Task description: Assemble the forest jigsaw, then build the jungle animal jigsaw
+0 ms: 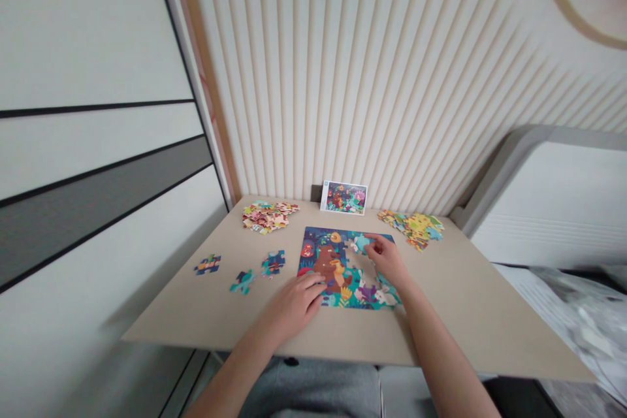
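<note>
On a beige tabletop (pixel 460 313), a partly assembled jigsaw puzzle (pixel 327 261) lies before a propped picture card (pixel 343 198). The left hand (pixel 297 300) rests at the puzzle's left side, fingers loose; the right hand (pixel 385 256) curls over its far-right part, though whether it grips anything is unclear.

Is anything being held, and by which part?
The right hand's grip is at the upper right of the puzzle; whether it holds anything cannot be told. The left hand's grip rests at the puzzle's lower left, holding nothing.
</note>
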